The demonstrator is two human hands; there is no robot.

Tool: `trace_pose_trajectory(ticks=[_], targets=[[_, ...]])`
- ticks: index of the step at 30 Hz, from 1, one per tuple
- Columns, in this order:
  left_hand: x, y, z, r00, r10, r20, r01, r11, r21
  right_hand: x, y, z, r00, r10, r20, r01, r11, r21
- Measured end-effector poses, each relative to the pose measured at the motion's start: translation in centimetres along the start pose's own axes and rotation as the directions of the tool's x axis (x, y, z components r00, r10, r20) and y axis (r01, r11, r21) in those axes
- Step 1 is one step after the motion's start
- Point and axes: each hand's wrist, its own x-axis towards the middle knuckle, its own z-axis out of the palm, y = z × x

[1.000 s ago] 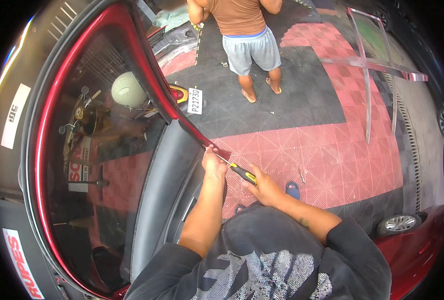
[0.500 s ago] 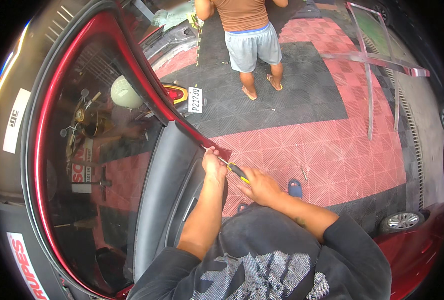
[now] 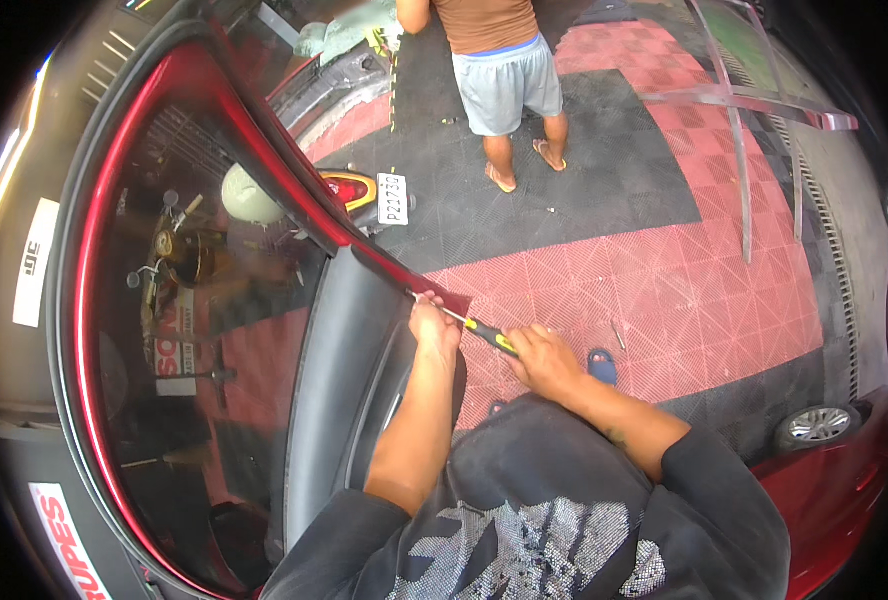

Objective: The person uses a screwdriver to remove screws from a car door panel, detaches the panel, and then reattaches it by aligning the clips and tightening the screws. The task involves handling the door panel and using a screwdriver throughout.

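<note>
My right hand [image 3: 548,362] is closed around the end of a screwdriver [image 3: 490,336] with a black and yellow handle. Its metal shaft slants up and left to my left hand [image 3: 433,320], whose fingers pinch it near the tip. The tip meets the edge of a red car door [image 3: 389,268], close to the corner where the window frame joins the dark inner door panel [image 3: 329,340]. My left fingers cover part of the contact point, so what the tip touches cannot be made out.
A person in grey shorts [image 3: 509,90] stands ahead with their back to me. A motorcycle tail with a plate [image 3: 392,200] is beyond the door. A metal frame [image 3: 739,98] stands at far right, and a red car [image 3: 824,500] at lower right. Red and black tiles [image 3: 644,280] cover the floor.
The whole view has shifted slightly. My right hand has moved a little right and away from me, its fingers more closed on the handle. My left hand stays by the door edge.
</note>
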Motion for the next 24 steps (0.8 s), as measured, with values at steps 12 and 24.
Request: trace_pose_trajectory(ticks=[12, 24], targets=[[-0.1, -0.2, 1.0, 0.993, -0.025, -0.117, 0.023, 1.000, -0.017, 0.8, -1.6, 0.1, 0.962, 0.239, 0.131, -0.267, 0.924, 0.274], [-2.3, -0.7, -0.8, 0.992, -0.037, 0.124, 0.026, 0.996, 0.089, 0.1, 0.5, 3.9, 0.771, 0.490, 0.408, -0.635, 0.638, 0.435]])
